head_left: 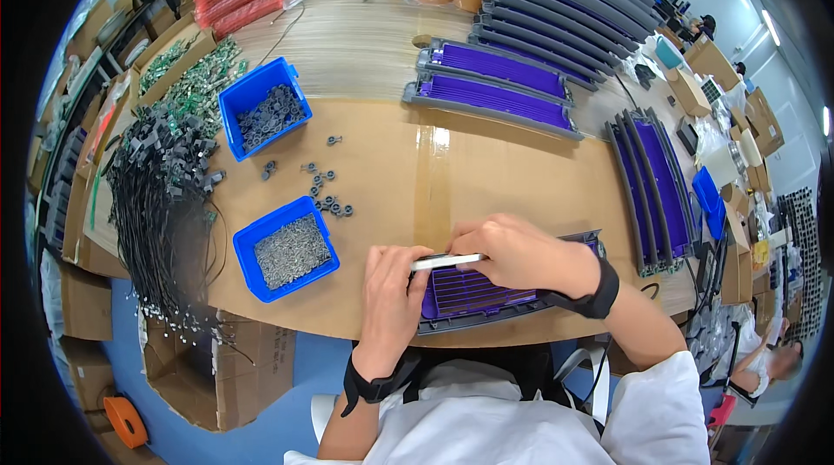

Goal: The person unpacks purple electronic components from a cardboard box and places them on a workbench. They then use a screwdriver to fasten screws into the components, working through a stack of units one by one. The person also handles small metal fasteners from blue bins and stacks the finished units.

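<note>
1. Both hands close on a thin white piece (446, 262) above the purple panel (479, 295): the left hand (388, 284) pinches its left end, the right hand (514, 248) its right end. Whether the piece touches the panel, I cannot tell.
2. Cardboard-covered table (365, 148) supports the purple panel near the person's edge; the panel is best checked for rocking before any pressure.
3. Other panels (499, 102) lie beyond the purple panel, well apart, which should leave elbow room.
4. Slats face up on the purple panel, so light force seems wise over them.
5. Two blue bins, a far one (231, 130) and a near one (247, 263), stand left of the purple panel, probably within the left hand's easy reach.
6. Black wristband (599, 293) on the right overlaps the purple panel's right part in view; lifting that wrist should avoid snags.
7. White piece: level, with even pressure at both ends, is likely the safest hold.
8. Loose grey parts (329, 204) and, smaller, screws (294, 252) in the near bin lie left of the purple panel; best kept from straying under it.
</note>
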The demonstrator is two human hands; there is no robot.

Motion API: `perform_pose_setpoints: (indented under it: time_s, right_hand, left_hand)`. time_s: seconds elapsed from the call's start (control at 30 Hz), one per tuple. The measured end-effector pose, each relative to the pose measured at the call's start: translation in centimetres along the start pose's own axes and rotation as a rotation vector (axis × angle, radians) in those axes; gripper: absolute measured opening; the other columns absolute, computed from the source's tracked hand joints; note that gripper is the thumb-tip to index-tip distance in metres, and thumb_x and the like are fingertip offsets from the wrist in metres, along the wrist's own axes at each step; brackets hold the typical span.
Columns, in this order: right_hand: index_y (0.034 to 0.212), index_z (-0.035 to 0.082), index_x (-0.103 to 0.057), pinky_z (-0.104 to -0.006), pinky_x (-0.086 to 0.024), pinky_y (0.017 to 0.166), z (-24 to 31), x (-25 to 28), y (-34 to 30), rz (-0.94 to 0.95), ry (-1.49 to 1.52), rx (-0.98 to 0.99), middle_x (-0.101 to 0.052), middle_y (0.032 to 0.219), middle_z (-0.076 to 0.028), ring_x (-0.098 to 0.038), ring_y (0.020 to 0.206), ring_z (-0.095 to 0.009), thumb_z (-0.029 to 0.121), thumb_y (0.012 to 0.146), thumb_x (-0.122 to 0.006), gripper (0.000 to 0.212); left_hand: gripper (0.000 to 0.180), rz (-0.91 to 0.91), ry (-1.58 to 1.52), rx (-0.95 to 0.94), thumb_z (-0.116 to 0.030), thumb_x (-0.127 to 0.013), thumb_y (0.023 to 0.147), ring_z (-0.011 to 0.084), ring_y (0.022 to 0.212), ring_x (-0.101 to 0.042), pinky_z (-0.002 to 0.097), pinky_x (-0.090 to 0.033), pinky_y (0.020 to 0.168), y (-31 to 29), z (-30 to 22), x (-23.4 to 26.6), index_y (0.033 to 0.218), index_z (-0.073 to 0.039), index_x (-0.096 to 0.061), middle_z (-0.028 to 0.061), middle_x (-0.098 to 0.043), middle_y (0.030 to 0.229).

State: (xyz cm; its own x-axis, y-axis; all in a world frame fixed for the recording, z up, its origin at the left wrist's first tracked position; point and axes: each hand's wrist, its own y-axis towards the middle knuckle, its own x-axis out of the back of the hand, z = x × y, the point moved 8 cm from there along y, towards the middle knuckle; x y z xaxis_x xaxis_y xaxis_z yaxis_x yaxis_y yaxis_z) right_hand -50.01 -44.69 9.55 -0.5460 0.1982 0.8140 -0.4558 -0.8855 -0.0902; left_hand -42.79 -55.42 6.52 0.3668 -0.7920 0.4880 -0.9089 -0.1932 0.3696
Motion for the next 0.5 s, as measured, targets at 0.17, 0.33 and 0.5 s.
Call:
perform_pose_setpoints:
  time_s: [0.17, 0.33, 0.5]
  right_hand:
    - [0.099, 0.007, -0.069, -0.0423, -0.051, 0.059, 1.2, 2.7, -1.5, -0.174, -0.136, 0.038, -0.066, 0.084, -0.009, -0.065, 0.072, -0.033, 0.008, 0.081, -0.064, 0.019]
    - [0.1, 0.012, -0.07, -0.0378, -0.052, 0.052, 1.0, 1.4, -2.8, -0.124, -0.472, 0.037, -0.065, 0.079, -0.005, -0.066, 0.062, -0.027, 0.01, 0.077, -0.063, 0.024]
    - [0.102, 0.012, -0.069, -0.0366, -0.052, 0.05, 1.3, 1.4, -2.9, -0.155, -0.482, 0.053, -0.064, 0.076, -0.004, -0.066, 0.061, -0.026, 0.009, 0.076, -0.063, 0.027]
  left_hand:
    - [0.02, -0.005, 0.017, -0.007, 0.004, -0.066, 0.079, 0.0314, 0.087, -0.053, 0.0381, -0.044, 0.077, 0.0, 0.0, 0.0, 0.098, -0.002, -0.064, 0.0123, -0.062, 0.088]
    - [0.019, -0.001, 0.017, -0.017, 0.003, -0.066, 0.079, 0.0304, 0.086, -0.053, 0.0379, -0.044, 0.076, 0.1, -0.3, 0.1, 0.098, -0.002, -0.064, 0.0118, -0.062, 0.087]
    - [0.02, 0.007, 0.028, -0.005, 0.003, -0.067, 0.079, 0.0296, 0.085, -0.053, 0.0379, -0.044, 0.076, 0.0, 0.0, -0.1, 0.098, -0.002, -0.065, 0.0112, -0.062, 0.087]
